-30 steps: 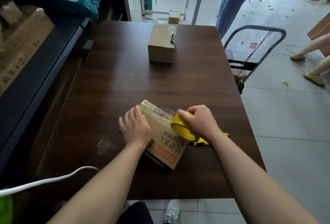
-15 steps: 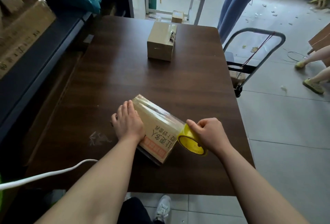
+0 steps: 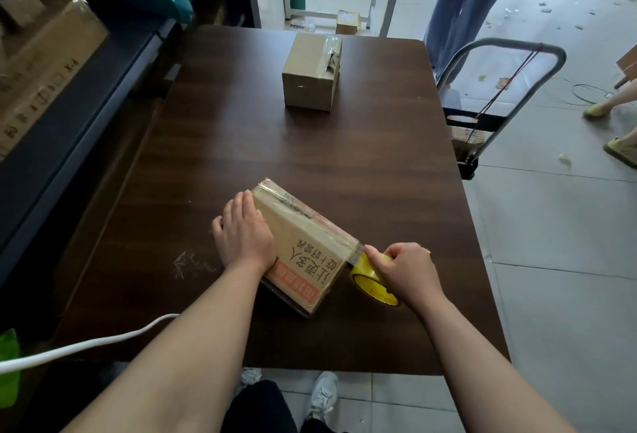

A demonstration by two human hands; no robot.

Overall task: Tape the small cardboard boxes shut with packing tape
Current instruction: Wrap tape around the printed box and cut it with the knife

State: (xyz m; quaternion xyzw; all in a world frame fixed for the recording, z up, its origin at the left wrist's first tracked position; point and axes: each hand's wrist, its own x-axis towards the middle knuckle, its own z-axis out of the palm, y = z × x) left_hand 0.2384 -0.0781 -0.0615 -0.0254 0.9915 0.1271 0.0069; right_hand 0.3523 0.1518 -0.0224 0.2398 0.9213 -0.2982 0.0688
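A small printed cardboard box (image 3: pixel 303 246) lies near the front of the dark wooden table (image 3: pixel 310 143), a strip of clear tape running along its top seam. My left hand (image 3: pixel 243 232) presses flat on the box's left side. My right hand (image 3: pixel 406 270) grips a yellow-cored roll of packing tape (image 3: pixel 370 281) just off the box's near right corner, with tape stretched from the roll to the box. A second, plain taped box (image 3: pixel 312 72) stands farther back on the table.
A white cable (image 3: pixel 89 344) crosses the lower left. A shelf with large cartons (image 3: pixel 44 63) runs along the left. A folding hand trolley (image 3: pixel 489 101) stands right of the table. A standing person's legs (image 3: pixel 458 1) and other feet are on the floor beyond.
My right hand has drawn the tape roll along the box's top from its middle to past the near right corner. The left hand stayed pressed on the box.
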